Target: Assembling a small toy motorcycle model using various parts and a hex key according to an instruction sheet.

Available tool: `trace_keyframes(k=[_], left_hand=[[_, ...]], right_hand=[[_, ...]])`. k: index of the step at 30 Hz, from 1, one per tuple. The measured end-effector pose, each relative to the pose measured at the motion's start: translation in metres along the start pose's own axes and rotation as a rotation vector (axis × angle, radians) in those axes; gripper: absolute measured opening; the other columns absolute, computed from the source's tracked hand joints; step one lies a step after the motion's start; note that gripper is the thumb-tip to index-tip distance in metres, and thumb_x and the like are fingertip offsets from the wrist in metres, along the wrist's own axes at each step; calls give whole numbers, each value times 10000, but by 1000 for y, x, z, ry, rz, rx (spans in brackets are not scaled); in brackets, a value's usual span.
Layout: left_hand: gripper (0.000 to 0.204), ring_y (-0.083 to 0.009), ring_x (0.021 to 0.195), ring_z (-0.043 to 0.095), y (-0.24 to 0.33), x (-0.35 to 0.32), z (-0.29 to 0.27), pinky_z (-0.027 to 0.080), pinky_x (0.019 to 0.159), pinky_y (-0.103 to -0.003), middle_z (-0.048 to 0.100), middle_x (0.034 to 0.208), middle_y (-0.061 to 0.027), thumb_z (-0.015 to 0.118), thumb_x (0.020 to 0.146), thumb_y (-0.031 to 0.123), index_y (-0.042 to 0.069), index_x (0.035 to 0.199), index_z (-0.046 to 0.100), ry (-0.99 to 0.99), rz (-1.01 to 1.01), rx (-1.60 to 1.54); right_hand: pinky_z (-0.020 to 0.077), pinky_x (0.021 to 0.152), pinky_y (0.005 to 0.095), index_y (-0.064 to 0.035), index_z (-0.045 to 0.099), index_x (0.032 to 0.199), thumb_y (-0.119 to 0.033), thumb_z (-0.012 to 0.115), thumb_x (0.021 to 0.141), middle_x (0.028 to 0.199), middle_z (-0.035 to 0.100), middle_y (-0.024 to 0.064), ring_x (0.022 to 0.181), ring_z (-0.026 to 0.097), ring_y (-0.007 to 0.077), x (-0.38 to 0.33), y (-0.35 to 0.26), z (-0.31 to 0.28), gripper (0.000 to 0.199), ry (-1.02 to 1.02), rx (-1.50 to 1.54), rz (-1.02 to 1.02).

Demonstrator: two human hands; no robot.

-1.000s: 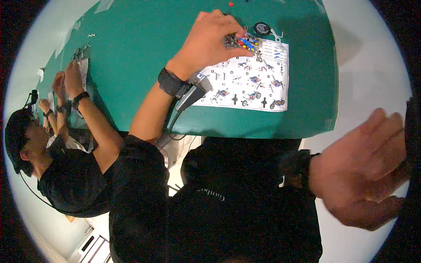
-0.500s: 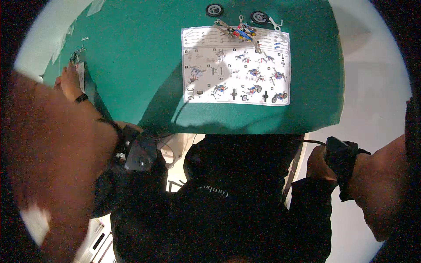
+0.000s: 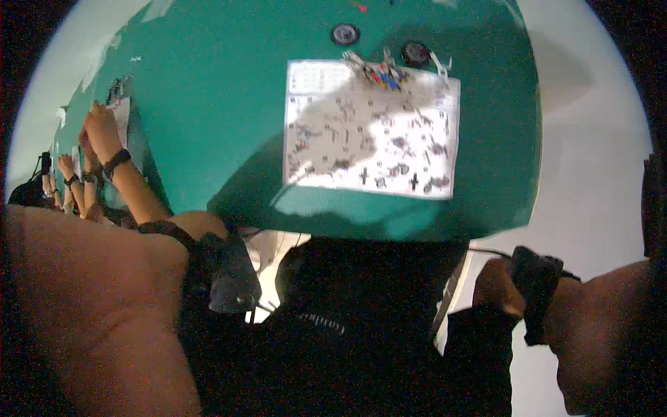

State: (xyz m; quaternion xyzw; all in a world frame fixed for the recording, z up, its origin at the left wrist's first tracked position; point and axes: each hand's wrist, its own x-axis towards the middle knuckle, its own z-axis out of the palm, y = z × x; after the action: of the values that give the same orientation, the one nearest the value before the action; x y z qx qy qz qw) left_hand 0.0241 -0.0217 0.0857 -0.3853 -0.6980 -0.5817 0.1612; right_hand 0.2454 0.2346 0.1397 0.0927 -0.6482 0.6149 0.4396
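Left hand (image 3: 97, 299): large, near lens, off the surface; fingers unclear, grip cannot tell.
Co-worker's hand (image 3: 104, 135): far left, near grey parts (image 3: 119, 89).
Instruction sheet (image 3: 323, 146): on green surface (image 3: 201, 104), partly shadowed.
Left wheel (image 3: 345, 34): beyond sheet.
Part-built model (image 3: 387, 78): blue, red, yellow, grey; at sheet's far edge.
Right wheel (image 3: 415, 53): beside pale bracket (image 3: 440, 64).
Right hand (image 3: 601, 333): far right, off surface; grip cannot tell.

You're in a shared workroom, perhaps a classroom: your green table (image 3: 208, 90) bears a printed picture sheet (image 3: 375, 142), model wheels (image 3: 345, 34) and small parts (image 3: 387, 78) toward its far edge, and other people's hands (image 3: 103, 132) line its left side.
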Motion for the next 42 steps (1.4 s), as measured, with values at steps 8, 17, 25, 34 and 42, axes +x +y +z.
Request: trace_keyframes(k=[8, 17, 25, 34, 42], left_hand=[[342, -234, 866, 653, -4, -8, 17, 528, 794, -332, 684, 996, -78, 668, 876, 359, 38, 990, 691, -69, -14, 0], [312, -239, 887, 656, -11, -2, 9, 524, 821, -332, 684, 996, -77, 709, 855, 310, 49, 1024, 688, -274, -82, 18], [307, -243, 906, 658, 8, 1, 4, 520, 844, -333, 684, 996, -76, 745, 835, 266, 58, 1054, 686, -397, -137, 61], [398, -328, 1045, 602, -26, -11, 66, 475, 932, -398, 662, 1078, -117, 803, 779, 249, 68, 1107, 668, -536, 141, 250], [321, -211, 884, 656, -45, -14, 58, 517, 803, -302, 681, 1013, -98, 781, 826, 177, 50, 1091, 652, -591, -9, 180]], right_hand=[[423, 729, 308, -45, 628, 1013, -473, 512, 955, 932, 606, 67, 793, 547, 159, 3, 17, 12, 447, -120, -10, -30], [453, 767, 294, -36, 649, 1087, -461, 522, 962, 990, 643, 66, 837, 577, 145, 6, 40, 31, 461, -143, -13, 18], [480, 802, 281, -28, 667, 1153, -450, 531, 969, 1041, 675, 65, 875, 603, 132, 12, 37, 121, 480, -215, 11, 31], [473, 742, 223, -43, 681, 1147, -283, 663, 929, 1012, 688, 20, 833, 595, 86, 55, 196, 13, 324, -505, -390, 393], [452, 633, 266, -46, 701, 933, -259, 802, 793, 822, 593, 6, 708, 541, 120, 31, 197, 6, 274, -686, -636, 455]])
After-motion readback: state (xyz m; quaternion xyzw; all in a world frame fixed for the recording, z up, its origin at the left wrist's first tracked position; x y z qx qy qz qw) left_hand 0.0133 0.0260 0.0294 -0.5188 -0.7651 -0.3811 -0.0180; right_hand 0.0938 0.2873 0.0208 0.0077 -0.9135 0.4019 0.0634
